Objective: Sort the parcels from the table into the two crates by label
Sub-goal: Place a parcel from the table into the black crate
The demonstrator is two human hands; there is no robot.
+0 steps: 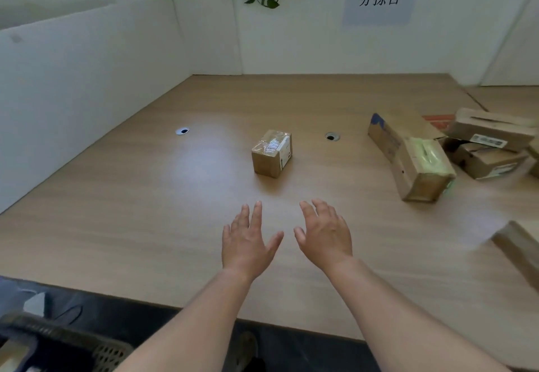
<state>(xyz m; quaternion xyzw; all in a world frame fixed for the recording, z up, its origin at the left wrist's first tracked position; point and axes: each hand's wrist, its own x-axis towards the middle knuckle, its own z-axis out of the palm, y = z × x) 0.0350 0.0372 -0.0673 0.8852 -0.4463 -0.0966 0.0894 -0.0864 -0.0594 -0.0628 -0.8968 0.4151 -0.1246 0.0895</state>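
At the lower left, below the tabletop's (140,214) near edge, the corner of a dark perforated crate (58,339) sits on the floor. A white partition (87,94) walls the left side, and a cable hole (182,131) lies in the open wood near it.

The left hand (246,243) hovers palm down over the middle of the tabletop, its fingers (256,214) straight and spread, holding nothing. A small brown parcel (271,153), taped and labelled, stands alone ahead of both hands, apart from the fingertips, with bare wood on every side. The right hand (325,237) is just beside the left, fingers relaxed and empty.

A second cable hole (332,136) lies right of the small parcel. Further right a long parcel (408,155) lies at an angle, with a heap of parcels (490,144) behind it at the right edge. Another box (522,249), blurred, is cut off by the right side of the view.
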